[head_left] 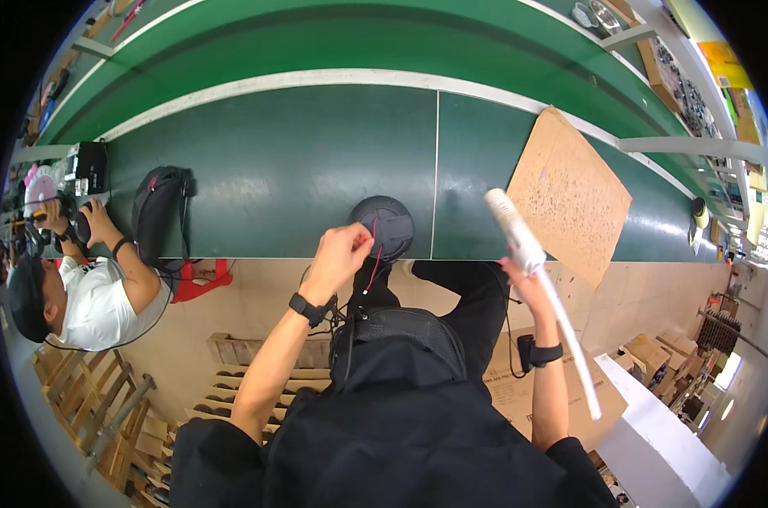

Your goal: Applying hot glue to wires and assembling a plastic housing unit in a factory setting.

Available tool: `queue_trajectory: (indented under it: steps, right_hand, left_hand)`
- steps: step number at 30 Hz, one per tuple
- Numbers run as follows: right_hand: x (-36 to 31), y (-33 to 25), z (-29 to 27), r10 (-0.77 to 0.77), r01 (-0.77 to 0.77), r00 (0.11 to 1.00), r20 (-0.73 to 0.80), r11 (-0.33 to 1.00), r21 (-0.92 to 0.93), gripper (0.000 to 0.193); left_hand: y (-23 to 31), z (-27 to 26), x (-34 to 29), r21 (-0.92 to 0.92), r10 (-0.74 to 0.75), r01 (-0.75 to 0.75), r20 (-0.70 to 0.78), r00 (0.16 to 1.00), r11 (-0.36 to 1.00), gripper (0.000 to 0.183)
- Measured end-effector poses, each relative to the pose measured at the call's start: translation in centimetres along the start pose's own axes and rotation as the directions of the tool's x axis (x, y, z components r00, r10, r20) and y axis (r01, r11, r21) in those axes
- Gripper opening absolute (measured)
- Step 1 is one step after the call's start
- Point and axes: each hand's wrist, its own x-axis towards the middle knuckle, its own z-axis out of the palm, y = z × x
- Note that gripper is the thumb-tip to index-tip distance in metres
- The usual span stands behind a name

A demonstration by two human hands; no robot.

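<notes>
A round black plastic housing (pixel 394 222) lies at the front edge of the green bench, straight ahead of me. From it a thin red wire (pixel 376 264) runs down over the edge, ending in a small white plug (pixel 366 292). My left hand (pixel 337 256) is closed in a pinch on the wire at the housing's left side. Off to the right, my right hand (pixel 529 292) is wrapped round a white glue gun (pixel 516 230), raised with its nozzle pointing up and left. A long white glue stick (pixel 575 347) trails from its back.
A speckled brown board (pixel 568 196) overhangs the bench edge at right. At far left sits a person in a white shirt (pixel 109 300), hands on a dark object, beside a black bag (pixel 159 207). Wooden pallets (pixel 96 398) and cardboard boxes (pixel 561 389) stand below.
</notes>
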Motion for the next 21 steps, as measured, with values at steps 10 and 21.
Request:
queue_trajectory:
  steps: [10, 21]
  right_hand:
    - [-1.0, -6.3, 7.2, -0.535, 0.626, 0.671, 0.513, 0.780, -0.006, 0.045]
    - [-0.4, -6.7, 10.3, -0.522, 0.745, 0.637, 0.567, 0.605, -0.281, 0.031]
  left_hand:
    - [0.2, -1.6, 8.2, -0.164, -0.013, 0.012, -0.005, 1.000, 0.986, 0.011]
    - [-1.3, 0.2, 8.9, -0.097, -0.023, 0.009, -0.144, 0.989, 0.995, 0.016]
